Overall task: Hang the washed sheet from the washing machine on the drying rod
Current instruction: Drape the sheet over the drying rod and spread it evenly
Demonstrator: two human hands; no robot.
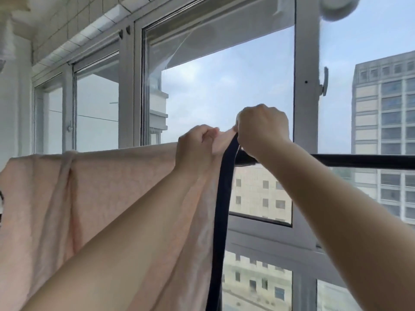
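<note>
A pale pink sheet (107, 182) with a dark navy border (221, 209) hangs over the black drying rod (359, 161), covering the rod's left part and falling out of view below. My left hand (195, 144) grips the sheet's top edge just above the rod. Close to its right, my right hand (261, 129) pinches the sheet's corner where the navy border starts, slightly above the rod. The rod's right part is bare.
White-framed windows (305, 97) stand right behind the rod, with a window handle (324, 83) at upper right. A white wall (13, 108) closes off the left side. Buildings show through the glass.
</note>
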